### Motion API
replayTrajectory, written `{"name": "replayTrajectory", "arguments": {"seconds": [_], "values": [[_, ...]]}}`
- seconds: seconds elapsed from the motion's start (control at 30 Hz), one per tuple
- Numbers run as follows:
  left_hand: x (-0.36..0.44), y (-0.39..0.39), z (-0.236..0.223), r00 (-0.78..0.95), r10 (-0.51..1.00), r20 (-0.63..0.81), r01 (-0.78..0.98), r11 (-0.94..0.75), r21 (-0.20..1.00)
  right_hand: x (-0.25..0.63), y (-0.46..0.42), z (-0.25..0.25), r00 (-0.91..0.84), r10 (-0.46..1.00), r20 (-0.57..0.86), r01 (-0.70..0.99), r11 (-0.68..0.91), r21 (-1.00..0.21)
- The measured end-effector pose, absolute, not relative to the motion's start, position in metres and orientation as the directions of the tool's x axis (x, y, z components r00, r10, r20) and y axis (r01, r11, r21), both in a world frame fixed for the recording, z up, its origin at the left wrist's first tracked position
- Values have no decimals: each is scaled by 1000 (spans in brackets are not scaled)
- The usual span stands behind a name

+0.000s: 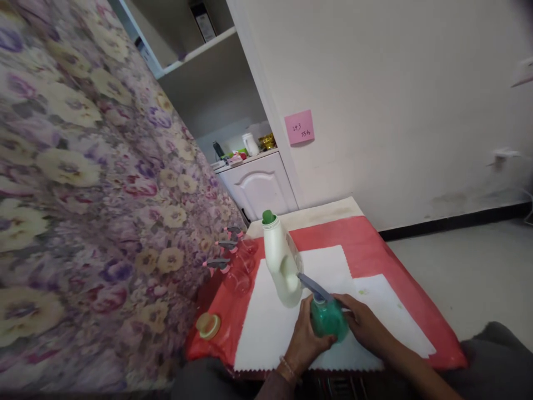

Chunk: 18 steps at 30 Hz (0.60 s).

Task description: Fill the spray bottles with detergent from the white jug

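A see-through green spray bottle [328, 321] with a grey spray head [315, 287] is between my hands, low over the white cloth. My left hand [306, 339] wraps round its body from the left, thumb across the front. On the other side, my right hand [365, 322] has its fingers closed at the bottle's upper right, by the neck; exactly what the fingertips pinch is partly hidden. Just behind the spray head stands a large pale green jug [280, 261], uncapped, with a green spout in its mouth.
Several clear spray bottles [239, 272] with grey and pink heads line the table's left side. A cap [208, 326] lies at the front left on the red cover [375, 244]. White cloth [258, 328] spreads over the middle. A floral curtain [104, 194] hangs close on the left.
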<state>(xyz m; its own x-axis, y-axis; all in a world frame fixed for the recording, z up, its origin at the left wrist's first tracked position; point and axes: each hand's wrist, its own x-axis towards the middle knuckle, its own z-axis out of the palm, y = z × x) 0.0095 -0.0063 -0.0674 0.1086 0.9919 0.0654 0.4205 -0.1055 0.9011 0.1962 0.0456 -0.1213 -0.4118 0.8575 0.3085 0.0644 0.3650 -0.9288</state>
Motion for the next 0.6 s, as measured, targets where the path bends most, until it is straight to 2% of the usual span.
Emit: {"name": "replayTrajectory", "arguments": {"seconds": [0.1, 0.3, 0.43, 0.53, 0.6], "values": [[9, -11, -65, 85, 994, 74, 403, -102, 910, 196, 43, -118, -419, 866, 272, 47, 320, -946], [-10, -40, -52, 37, 998, 52, 366, -62, 929, 189, 40, -124, -443, 887, 128, 130, 205, -970], [-44, -62, -43, -19, 999, 34, 281, -27, 959, 186, 39, -129, -446, 889, 104, 169, 198, -965], [-83, -69, -38, -156, 988, 4, 281, 41, 959, 186, 40, -130, -447, 889, 98, 193, 203, -960], [-112, -67, -36, -290, 954, 70, 364, 43, 930, 186, 40, -131, -452, 887, 91, 204, 202, -958]]}}
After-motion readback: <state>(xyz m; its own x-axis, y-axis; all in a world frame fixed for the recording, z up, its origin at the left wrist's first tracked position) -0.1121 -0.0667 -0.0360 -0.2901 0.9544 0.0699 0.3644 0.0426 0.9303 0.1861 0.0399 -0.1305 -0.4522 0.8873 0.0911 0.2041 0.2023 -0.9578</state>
